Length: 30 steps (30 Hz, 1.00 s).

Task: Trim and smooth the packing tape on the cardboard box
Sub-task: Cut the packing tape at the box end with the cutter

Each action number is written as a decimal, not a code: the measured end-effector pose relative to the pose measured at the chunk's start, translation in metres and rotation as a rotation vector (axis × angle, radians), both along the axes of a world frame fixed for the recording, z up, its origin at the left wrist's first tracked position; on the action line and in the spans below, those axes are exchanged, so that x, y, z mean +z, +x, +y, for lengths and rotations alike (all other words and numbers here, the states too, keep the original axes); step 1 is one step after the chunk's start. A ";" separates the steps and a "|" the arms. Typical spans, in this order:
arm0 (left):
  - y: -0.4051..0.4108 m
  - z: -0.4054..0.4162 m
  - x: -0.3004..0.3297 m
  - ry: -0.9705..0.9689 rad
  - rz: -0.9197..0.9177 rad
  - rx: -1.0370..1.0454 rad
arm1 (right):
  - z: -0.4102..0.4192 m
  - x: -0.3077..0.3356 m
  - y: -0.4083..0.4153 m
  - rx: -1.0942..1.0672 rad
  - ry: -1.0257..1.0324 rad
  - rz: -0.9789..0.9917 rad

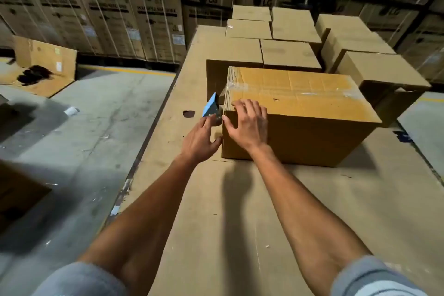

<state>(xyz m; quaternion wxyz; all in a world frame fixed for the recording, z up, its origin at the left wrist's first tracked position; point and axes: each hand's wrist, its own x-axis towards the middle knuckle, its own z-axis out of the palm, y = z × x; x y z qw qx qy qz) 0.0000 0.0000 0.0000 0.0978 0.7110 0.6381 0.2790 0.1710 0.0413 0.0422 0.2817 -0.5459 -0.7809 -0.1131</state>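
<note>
1. Cardboard box (300, 113) sits on a flat cardboard-covered work surface (240, 211), in front of a cluster of smaller closed cartons (288, 53). Warehouse stacks (120, 19) stand behind.
2. Packing tape (293, 91) is clear and runs along the top seam; its left end is wrinkled where it folds over the box's left edge.
3. Left hand (200, 138) is closed around a blue tape dispenser (211, 106), held just beside the box's left end, near the tape tail. Whether the cutter touches the tape: cannot tell.
4. Right hand (248, 121) lies open, palm down, fingers spread over the near-left top corner, thumb on the front face, bracing the box.
5. Risk, judged: right fingertips are very close to the dispenser's cutting edge, so a slip or jerk could nick them.
6. Risk, judged: a skewed pull could tear the tape ragged or peel it back off the top, adding wrinkles or trapped air.
7. Risk, judged: if the bracing hand slackens, the box may slide on the smooth surface.
8. Orientation: box long axis runs left-right, angled slightly away toward the right; the tape follows the same axis, free end pointing left toward the dispenser.
</note>
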 end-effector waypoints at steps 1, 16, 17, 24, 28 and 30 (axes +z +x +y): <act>-0.003 0.007 0.000 0.010 -0.003 -0.034 | 0.005 -0.001 -0.006 -0.024 -0.042 -0.016; -0.038 0.016 -0.014 -0.035 0.075 -0.467 | -0.031 0.007 -0.025 -0.350 -0.171 -0.077; -0.041 0.014 -0.014 -0.019 0.082 -0.488 | -0.038 0.007 -0.021 -0.362 -0.179 -0.073; -0.052 0.006 -0.020 0.011 0.120 -0.511 | -0.079 0.007 -0.001 -0.411 -0.155 -0.056; -0.045 0.009 -0.023 0.042 0.163 -0.496 | -0.083 0.009 -0.004 -0.449 -0.173 -0.107; -0.041 0.011 -0.026 0.069 0.165 -0.507 | -0.075 0.014 -0.008 -0.475 -0.180 -0.134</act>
